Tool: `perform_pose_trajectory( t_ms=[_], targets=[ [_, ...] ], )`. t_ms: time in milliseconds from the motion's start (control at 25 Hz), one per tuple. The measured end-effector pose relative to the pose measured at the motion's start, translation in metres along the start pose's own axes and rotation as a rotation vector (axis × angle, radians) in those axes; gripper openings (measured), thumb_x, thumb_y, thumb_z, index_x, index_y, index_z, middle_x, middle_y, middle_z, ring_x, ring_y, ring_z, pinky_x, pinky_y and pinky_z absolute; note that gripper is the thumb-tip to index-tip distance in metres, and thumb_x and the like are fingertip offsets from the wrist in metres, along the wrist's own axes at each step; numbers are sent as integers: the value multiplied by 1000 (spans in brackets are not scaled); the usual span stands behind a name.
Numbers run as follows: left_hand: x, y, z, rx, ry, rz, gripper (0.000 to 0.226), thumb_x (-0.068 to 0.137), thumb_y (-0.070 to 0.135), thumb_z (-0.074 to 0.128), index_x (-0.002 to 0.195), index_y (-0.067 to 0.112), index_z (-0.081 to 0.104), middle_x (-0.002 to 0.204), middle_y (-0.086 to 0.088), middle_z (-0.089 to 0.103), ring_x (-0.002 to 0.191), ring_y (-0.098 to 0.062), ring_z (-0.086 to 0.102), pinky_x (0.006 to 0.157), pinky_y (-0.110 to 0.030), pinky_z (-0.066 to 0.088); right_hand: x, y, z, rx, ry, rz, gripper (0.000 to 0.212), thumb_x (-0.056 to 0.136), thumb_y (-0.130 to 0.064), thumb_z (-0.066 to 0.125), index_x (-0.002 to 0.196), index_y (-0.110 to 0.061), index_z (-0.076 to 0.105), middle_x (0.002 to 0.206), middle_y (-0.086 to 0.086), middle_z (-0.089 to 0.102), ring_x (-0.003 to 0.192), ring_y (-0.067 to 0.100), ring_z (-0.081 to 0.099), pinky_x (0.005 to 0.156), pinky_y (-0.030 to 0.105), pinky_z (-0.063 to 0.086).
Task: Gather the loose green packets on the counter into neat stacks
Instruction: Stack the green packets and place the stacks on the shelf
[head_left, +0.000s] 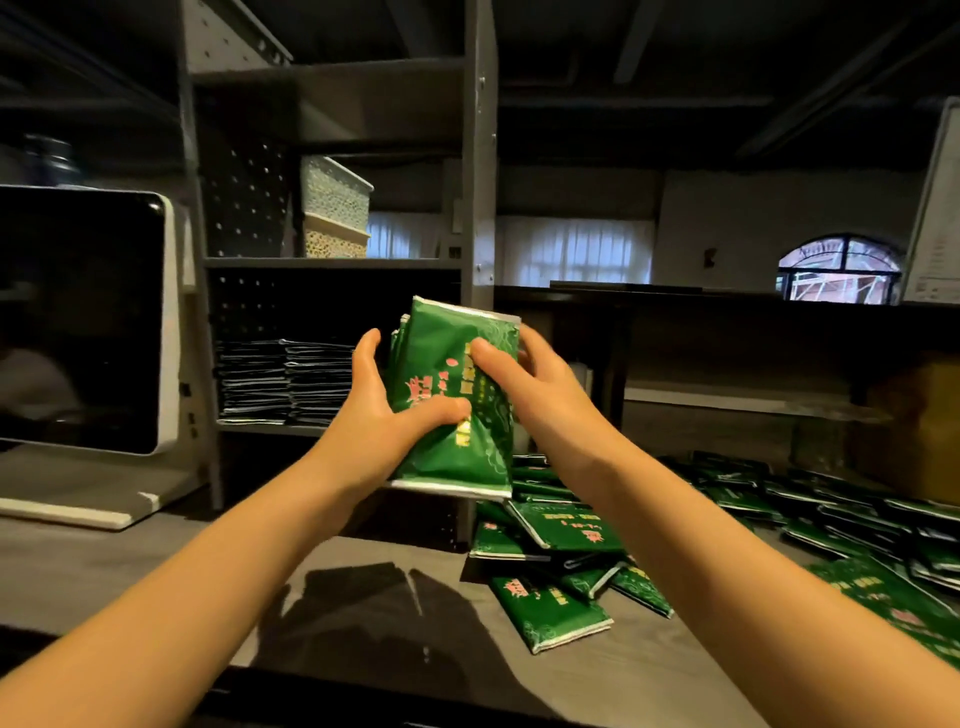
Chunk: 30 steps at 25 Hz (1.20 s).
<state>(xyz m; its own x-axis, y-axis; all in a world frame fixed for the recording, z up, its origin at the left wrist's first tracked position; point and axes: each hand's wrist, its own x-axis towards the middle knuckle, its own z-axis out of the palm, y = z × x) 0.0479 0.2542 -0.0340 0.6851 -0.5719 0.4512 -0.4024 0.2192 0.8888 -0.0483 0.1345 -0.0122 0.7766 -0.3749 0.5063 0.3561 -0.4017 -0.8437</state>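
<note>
Nearest, a grey counter (156, 571) carries a heap of loose packets (550, 535), green, spreading off to the right, many overlapping and askew. Above the counter both hands hold a bundle of green packets (441, 457) upright between them. The left hand (384, 410) clasps its left edge, thumb pressed across the front, and the right hand (530, 374) clasps the right edge the same way. Behind, a metal shelf (478, 156) holds flat dark stacks (285, 379), with a screen (78, 317) to its left and two baskets (332, 213) higher up

We log one upright held bundle of glossy green foil packets (441, 364); loose packets (566, 525), perhaps dozens, heaped on grey counter (171, 571).
</note>
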Motion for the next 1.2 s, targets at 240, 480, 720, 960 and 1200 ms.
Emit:
perform_pose_trajectory(
  t_ms=[240, 480, 720, 960, 1200],
  targets=[
    [55, 1, -31, 47, 82, -249, 125, 55, 49, 77, 150, 27, -1, 140, -6, 44, 123, -29, 47, 104, -48, 36, 12, -4, 20, -931, -2, -533, 53, 87, -23, 60, 136, -21, 40, 137, -3, 40, 128, 16, 33, 103, 34, 33],
    [91, -29, -32, -4, -41, -422, 126, 27, 67, 81, 137, 18, 45, 120, -12, 63, 97, -32, 67, 80, -49, 55, 27, 21, 26, -1359, -83, -510, 76, 81, -45, 64, 142, -21, 25, 141, -3, 38, 131, 20, 34, 102, 35, 30],
    [86, -32, -33, 0, -53, -390, 67, 77, 73, 48, 126, 28, 56, 121, -8, 63, 110, -26, 60, 96, -46, 48, 47, 50, 39, -1667, -25, -501, 108, 66, -54, 75, 147, -9, 18, 137, 11, 42, 119, 32, 45, 94, 42, 35],
    [67, -64, -24, 267, 307, -66, 48, 101, 40, 27, 116, 3, 53, 106, -2, 57, 105, -22, 49, 87, -30, 38, 69, 49, 45, -1778, 50, -501, 98, 63, -51, 78, 140, -8, 35, 118, 6, 58, 104, 27, 57, 103, 42, 34],
    [33, -104, -2, 836, 297, 168, 74, 99, 31, 36, 147, 11, -16, 159, -7, -8, 146, -22, -2, 116, -33, 10, 85, 44, 47, -1815, -70, -554, 90, 80, -42, 66, 143, -2, 18, 135, 12, 45, 121, 31, 44, 112, 44, 18]
  ],
)
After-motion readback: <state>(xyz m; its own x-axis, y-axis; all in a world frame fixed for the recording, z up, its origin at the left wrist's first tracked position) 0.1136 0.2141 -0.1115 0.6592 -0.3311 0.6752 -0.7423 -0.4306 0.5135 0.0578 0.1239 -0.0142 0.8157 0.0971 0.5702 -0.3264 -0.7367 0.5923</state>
